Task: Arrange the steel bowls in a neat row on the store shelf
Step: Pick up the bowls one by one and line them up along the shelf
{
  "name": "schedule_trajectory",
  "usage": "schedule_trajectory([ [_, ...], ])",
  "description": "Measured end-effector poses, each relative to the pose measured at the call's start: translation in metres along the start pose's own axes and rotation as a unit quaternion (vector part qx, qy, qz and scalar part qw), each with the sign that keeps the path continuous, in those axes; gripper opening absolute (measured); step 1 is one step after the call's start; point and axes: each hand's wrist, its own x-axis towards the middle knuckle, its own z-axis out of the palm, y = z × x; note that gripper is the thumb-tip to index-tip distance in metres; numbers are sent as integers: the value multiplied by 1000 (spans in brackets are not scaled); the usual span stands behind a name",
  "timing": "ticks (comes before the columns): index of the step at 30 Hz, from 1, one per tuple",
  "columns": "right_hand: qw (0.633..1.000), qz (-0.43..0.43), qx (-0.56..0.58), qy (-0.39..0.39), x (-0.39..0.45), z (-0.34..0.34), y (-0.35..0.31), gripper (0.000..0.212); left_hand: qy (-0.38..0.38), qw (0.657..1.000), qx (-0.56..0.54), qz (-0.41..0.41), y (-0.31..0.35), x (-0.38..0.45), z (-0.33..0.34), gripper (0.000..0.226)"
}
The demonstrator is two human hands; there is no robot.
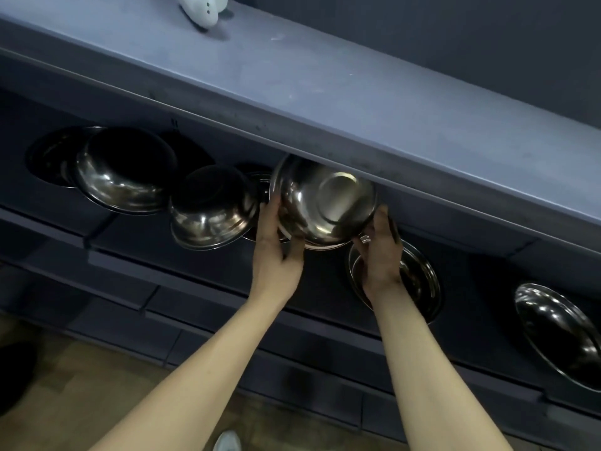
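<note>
Head: both hands (276, 255) grip steel bowl (325, 203), base facing camera.

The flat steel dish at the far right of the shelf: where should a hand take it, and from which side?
Best at the rim of the dish, from its near, open-front edge. It looks shallow, and its smooth, shiny inside offers no hold. The thin rim can probably be pinched, thumb above and fingers below. The side toward the next dish is free too.
</note>
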Motion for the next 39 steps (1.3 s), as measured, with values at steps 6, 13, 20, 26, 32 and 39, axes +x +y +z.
schedule_trajectory([
  [6, 996, 22, 87, 27, -17, -34, -4, 57, 31, 999, -18, -34, 9, -24, 19, 57],
  [13, 994, 21, 109, 14, -26, -94, -15, 58, 23, 976, -169, -136, 34, -26, 49, 60],
  [20, 997, 22, 72, -16, -41, -136, -17, 70, -6, 969, -167, -180, 32, -39, 72, 82],
  [26, 999, -5, -31, 6, -44, -157, -23, 23, -9, 978, -87, -187, 34, -42, 87, 62],
  [32, 996, -9, -80, 35, -47, -170, -21, 23, -45, 984, 28, -172, 35, -42, 95, 39],
  [39, 989, 26, -128, 67, -42, -178, -3, 20, -104, 953, 182, -220, 17, -39, 104, 49],
])
